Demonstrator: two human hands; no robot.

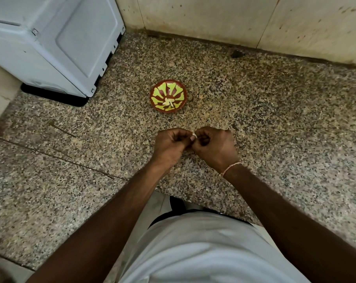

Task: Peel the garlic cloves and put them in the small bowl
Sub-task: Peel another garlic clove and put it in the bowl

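Note:
A small red-brown bowl (168,96) with a yellow-green petal pattern sits on the speckled granite counter (275,123). A few pale peeled garlic cloves (168,102) lie in its middle. Nearer to me, my left hand (171,145) and my right hand (215,147) meet above the counter, fingers curled. Between their fingertips they pinch a small pale garlic clove (194,134), mostly hidden by the fingers. A thin thread band circles my right wrist.
A white appliance (56,39) stands at the back left on the counter. A stained tiled wall (234,19) closes off the back. The counter's front edge runs close to my white shirt (203,248).

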